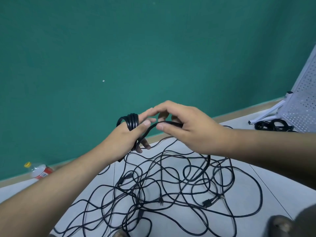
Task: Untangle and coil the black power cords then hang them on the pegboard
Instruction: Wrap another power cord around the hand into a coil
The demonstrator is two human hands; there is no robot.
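Note:
A black power cord is wound in several loops around my left hand, which is raised in front of the green wall. My right hand pinches the same cord's free strand just right of the left fingers; from there the strand drops to the floor. Below both hands lies a large tangle of black cords with several plugs on the light tiled floor. The white pegboard leans at the far right, with coiled black cords lying at its foot.
A plastic bottle with a yellow cap and red label lies by the wall base at the left. The pegboard's white stand leg reaches onto the floor. A dark shape sits at the bottom right.

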